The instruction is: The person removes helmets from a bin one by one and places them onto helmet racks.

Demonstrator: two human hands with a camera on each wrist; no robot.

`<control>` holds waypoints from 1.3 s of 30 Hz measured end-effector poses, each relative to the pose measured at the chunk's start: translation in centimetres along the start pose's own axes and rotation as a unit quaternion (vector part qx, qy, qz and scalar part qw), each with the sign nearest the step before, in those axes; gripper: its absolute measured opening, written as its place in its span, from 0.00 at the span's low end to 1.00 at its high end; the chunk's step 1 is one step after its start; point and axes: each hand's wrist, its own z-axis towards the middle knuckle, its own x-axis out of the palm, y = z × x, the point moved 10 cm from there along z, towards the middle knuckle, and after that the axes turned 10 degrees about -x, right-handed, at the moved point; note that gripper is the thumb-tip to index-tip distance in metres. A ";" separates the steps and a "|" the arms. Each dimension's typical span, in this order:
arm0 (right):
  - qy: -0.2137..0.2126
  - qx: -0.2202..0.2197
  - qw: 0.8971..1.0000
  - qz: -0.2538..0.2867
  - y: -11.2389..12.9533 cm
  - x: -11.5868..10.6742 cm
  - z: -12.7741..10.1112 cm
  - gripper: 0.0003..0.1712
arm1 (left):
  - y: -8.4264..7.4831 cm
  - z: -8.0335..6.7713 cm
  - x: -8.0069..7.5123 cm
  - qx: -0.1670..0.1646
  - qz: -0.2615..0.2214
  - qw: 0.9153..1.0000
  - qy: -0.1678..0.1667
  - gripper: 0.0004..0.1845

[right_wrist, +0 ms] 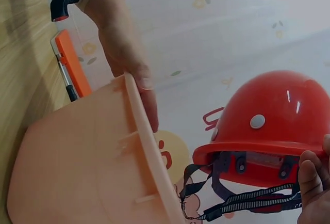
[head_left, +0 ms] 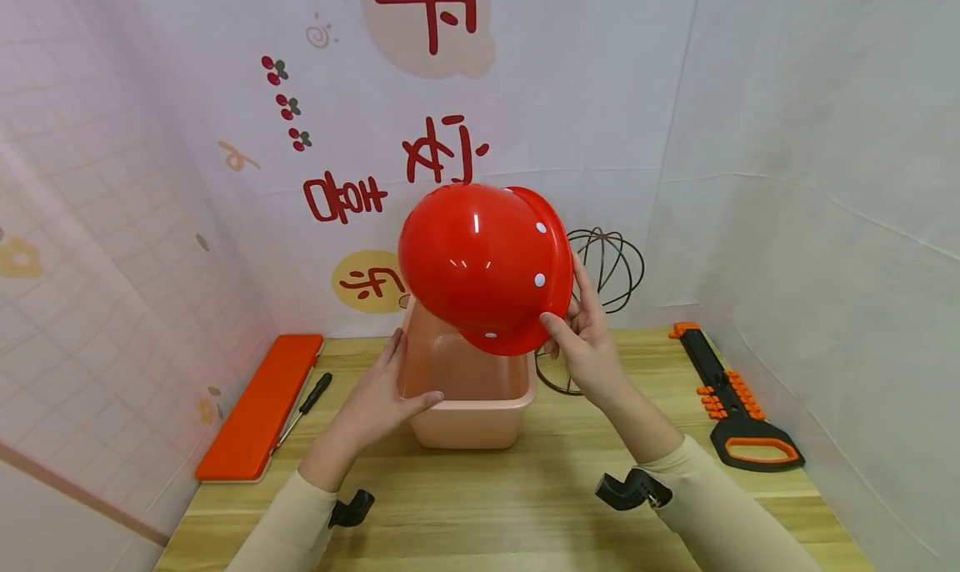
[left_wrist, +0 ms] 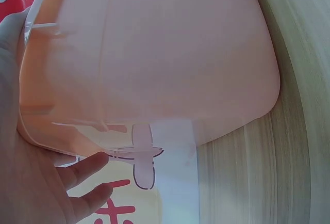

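Observation:
A red hard hat (head_left: 472, 255) hangs tilted above a peach plastic bin (head_left: 472, 429), covering part of its opening in the head view. My right hand (head_left: 588, 351) holds the hat by its brim, thumb on the outer side. The right wrist view shows the hat's dark chin strap (right_wrist: 252, 203) dangling close to the bin's rim. With my left hand (head_left: 378, 401) I grip the bin's left rim, thumb over the edge and fingers along the outside. The bin stands on the wooden table; its interior is partly hidden by the hat.
On the left lie a flat orange case (head_left: 262, 405) and a black-handled screwdriver (head_left: 303, 407). A dark wire frame (head_left: 606, 263) stands behind my right hand. At the right is a black tool with orange parts (head_left: 735, 401). White cloth walls surround the table.

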 end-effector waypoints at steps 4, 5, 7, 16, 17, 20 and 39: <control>-0.021 -0.007 1.000 0.008 0.4 -0.9 0.4 0.53 | 0.1 -0.1 0.0 -0.009 0.007 1.000 0.003 0.69; -0.026 -0.007 1.000 0.010 0.5 -1.3 0.5 0.53 | 0.1 -0.1 0.0 -0.011 0.009 1.000 0.003 0.70; -0.040 -0.008 0.999 0.017 0.6 -1.9 0.6 0.52 | 0.2 -0.2 0.0 -0.013 0.013 1.000 0.002 0.70; -0.090 -0.036 0.995 0.034 1.3 -5.4 1.0 0.49 | 0.2 -0.2 0.0 -0.012 0.021 1.000 -0.011 0.72; -0.096 -0.039 0.994 0.034 1.3 -5.8 1.1 0.49 | 0.2 -0.2 0.0 -0.012 0.021 1.000 -0.012 0.72; -0.117 -0.044 0.991 0.044 1.5 -6.7 1.3 0.48 | 0.1 -0.1 -0.1 -0.010 0.025 1.000 -0.016 0.72; -0.242 -0.046 0.959 0.139 0.2 -11.7 1.2 0.43 | 0.3 0.1 -0.2 -0.013 0.028 0.999 -0.028 0.71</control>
